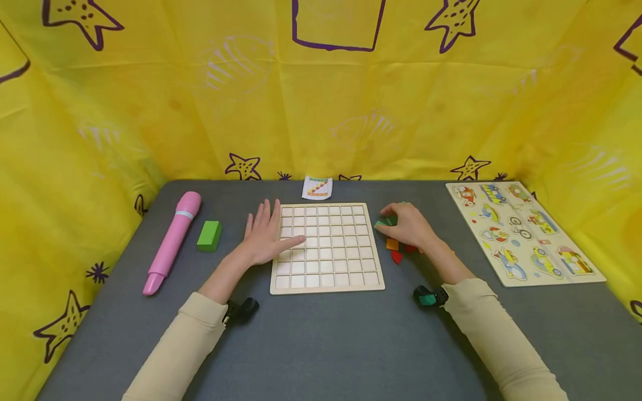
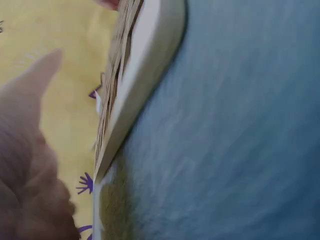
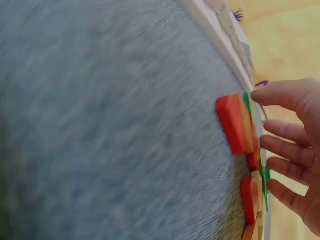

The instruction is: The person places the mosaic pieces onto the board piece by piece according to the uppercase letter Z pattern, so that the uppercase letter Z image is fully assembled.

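Note:
A wooden grid board [image 1: 328, 288] with pale square cells lies on the grey table in the head view. My left hand [image 1: 262, 236] rests across its left edge, fingers spread and thumb reaching over the cells. Right of the board, my right hand [image 1: 410, 225] is over a small group of coloured pieces, its thumb right at a green piece [image 1: 378, 224]. In the right wrist view, thumb and fingers stand apart beside the pieces. Near that hand lie an orange square piece [image 1: 392, 244] and a red piece [image 1: 397, 257]; others are partly hidden under it.
A small card [image 1: 317, 188] with a coloured grid pattern lies behind the board. At left are a green block [image 1: 209, 236] and a pink cylindrical object [image 1: 171, 244]. A wooden picture puzzle [image 1: 524, 234] lies at right. Yellow patterned cloth [image 1: 321, 111] hangs around the table.

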Demonstrator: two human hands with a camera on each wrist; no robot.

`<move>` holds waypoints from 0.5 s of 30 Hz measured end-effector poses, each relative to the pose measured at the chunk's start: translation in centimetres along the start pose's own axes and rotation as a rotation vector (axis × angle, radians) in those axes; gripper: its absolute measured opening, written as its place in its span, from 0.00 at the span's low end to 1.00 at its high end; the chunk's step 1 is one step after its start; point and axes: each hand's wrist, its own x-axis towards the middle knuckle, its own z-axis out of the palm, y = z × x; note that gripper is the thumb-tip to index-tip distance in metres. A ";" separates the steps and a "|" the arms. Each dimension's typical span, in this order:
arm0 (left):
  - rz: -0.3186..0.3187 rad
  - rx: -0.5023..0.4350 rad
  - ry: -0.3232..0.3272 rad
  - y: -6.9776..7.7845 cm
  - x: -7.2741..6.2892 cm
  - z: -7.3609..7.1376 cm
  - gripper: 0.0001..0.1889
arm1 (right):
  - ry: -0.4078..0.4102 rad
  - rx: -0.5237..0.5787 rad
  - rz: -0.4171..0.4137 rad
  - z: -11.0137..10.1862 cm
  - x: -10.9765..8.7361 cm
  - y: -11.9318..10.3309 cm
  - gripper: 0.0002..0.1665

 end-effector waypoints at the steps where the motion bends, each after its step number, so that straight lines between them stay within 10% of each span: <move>1: 0.011 -0.018 -0.035 0.0 -0.3 0.2 0.63 | -0.014 0.002 -0.008 0.0 -0.1 0.0 0.23; 6: 0.068 -0.042 -0.175 -0.3 -1.9 0.8 0.68 | -0.007 0.014 -0.052 0.1 -0.2 0.2 0.18; 15: 0.213 -0.009 -0.234 -1.3 -3.1 1.0 0.75 | -0.004 0.005 -0.063 -0.1 -0.3 0.6 0.16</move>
